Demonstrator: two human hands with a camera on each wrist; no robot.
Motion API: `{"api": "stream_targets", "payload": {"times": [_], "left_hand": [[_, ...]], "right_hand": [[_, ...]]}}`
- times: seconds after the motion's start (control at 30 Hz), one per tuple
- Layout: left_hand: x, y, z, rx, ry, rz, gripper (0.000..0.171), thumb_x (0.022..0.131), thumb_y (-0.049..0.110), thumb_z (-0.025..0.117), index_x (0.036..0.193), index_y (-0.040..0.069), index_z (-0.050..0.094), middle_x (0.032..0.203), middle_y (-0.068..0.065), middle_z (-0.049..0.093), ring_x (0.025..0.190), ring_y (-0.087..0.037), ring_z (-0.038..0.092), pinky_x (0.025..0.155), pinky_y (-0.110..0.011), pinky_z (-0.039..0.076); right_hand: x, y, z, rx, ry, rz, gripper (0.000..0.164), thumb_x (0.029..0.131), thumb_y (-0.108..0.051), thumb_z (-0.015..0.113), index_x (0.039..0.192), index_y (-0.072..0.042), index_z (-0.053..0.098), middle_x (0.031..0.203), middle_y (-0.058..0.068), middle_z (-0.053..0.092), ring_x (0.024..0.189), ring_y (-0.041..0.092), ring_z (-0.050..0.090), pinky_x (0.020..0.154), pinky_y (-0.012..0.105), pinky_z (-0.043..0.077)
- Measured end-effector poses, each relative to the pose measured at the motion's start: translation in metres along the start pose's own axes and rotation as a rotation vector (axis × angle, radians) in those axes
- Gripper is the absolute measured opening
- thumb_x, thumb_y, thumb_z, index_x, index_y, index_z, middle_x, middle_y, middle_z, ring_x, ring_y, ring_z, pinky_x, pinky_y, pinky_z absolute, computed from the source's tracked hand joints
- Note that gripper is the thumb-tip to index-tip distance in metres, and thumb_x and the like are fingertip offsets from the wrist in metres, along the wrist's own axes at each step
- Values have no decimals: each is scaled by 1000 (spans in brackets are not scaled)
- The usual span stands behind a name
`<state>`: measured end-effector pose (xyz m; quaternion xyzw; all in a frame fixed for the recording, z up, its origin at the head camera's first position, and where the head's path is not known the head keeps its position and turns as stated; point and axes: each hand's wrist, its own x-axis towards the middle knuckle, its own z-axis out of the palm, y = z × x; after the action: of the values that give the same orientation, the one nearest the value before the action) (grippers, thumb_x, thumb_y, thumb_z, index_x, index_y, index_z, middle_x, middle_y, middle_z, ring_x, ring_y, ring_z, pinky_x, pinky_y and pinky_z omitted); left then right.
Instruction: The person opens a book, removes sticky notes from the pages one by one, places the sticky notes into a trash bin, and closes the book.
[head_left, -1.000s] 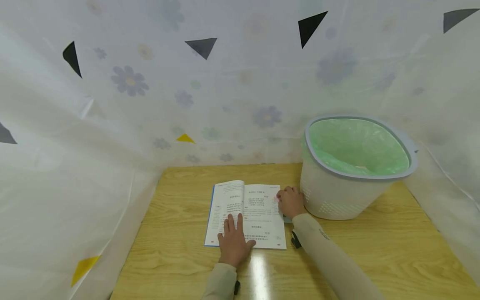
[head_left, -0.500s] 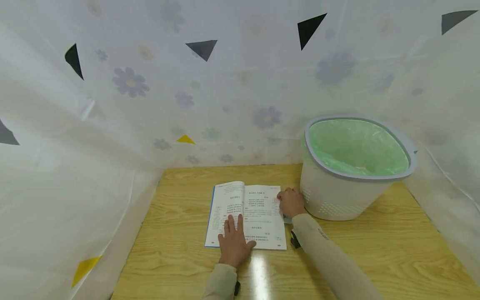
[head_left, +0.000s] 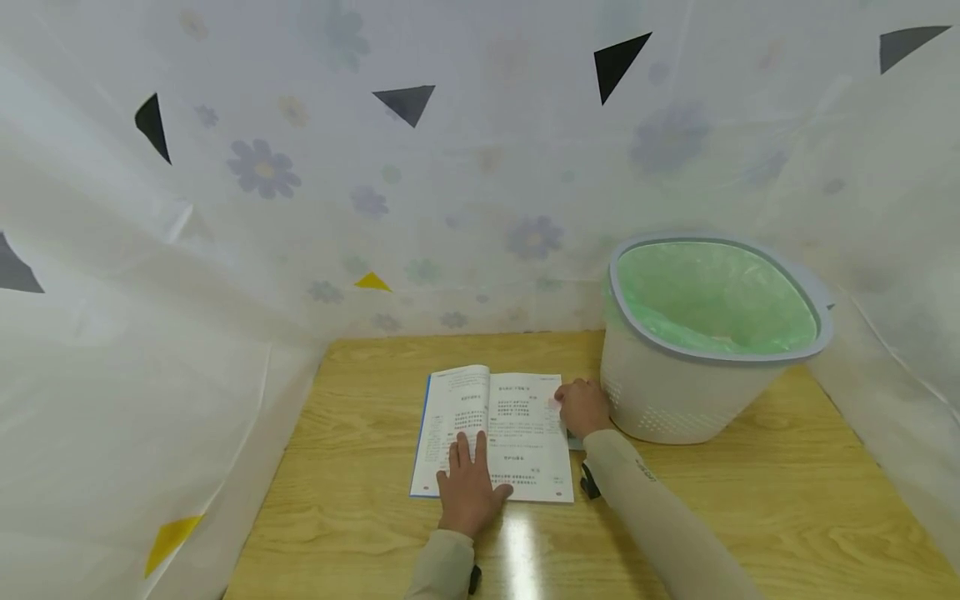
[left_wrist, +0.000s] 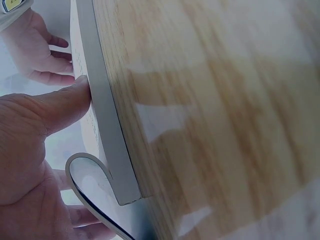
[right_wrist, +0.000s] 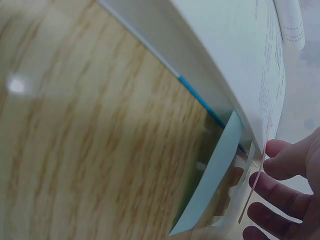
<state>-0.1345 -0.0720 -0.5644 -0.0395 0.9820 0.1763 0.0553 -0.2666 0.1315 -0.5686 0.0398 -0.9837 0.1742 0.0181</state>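
An open book (head_left: 528,446) with printed white pages and a blue cover edge lies on the table. Spread across its lower left page and gutter, my left hand (head_left: 468,498) rests with straight fingers; its thumb (left_wrist: 70,105) presses near the book's lower edge in the left wrist view. At the right page's outer edge, my right hand (head_left: 587,408) has curled fingers and pinches a thin, see-through pinkish sticky tab (right_wrist: 250,199). Beside it, a pale green sticky tab (right_wrist: 207,180) juts out from among the pages. Part of the pinkish tab is hidden by the fingers.
A pale perforated basket (head_left: 667,408) with a grey rim and green liner (head_left: 712,287) stands right behind my right hand. The wooden table (head_left: 360,417) meets white flower-patterned sheeting (head_left: 450,208) at the back and sides.
Both hands and the book keep their places. The whole head view has shifted slightly downward in the frame.
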Motion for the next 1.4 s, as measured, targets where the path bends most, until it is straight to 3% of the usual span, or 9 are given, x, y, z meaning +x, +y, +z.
{"api": "stream_targets", "payload": {"times": [0.73, 1.1, 1.4], "left_hand": [[0, 0, 2, 9, -24, -29, 98, 78, 51, 78, 156, 15, 30, 163, -23, 21, 149, -43, 26, 108, -70, 32], [0, -1, 2, 10, -8, -21, 98, 78, 51, 78, 156, 15, 31, 162, -23, 23, 148, -43, 28, 107, -70, 33], [1, 1, 0, 7, 5, -8, 98, 78, 50, 79, 156, 14, 31, 162, -24, 23, 148, -43, 28, 106, -69, 35]], "right_hand": [[1, 1, 4, 38, -45, 60, 25, 92, -8, 57, 104, -15, 78, 105, 13, 72, 98, 33, 60, 86, 49, 51], [1, 1, 7, 5, -30, 40, 20, 94, -10, 58, 102, -16, 76, 100, 13, 69, 93, 31, 59, 78, 48, 52], [2, 1, 4, 5, -11, 25, 20, 93, -9, 58, 101, -14, 76, 99, 15, 70, 92, 32, 60, 79, 48, 52]]}}
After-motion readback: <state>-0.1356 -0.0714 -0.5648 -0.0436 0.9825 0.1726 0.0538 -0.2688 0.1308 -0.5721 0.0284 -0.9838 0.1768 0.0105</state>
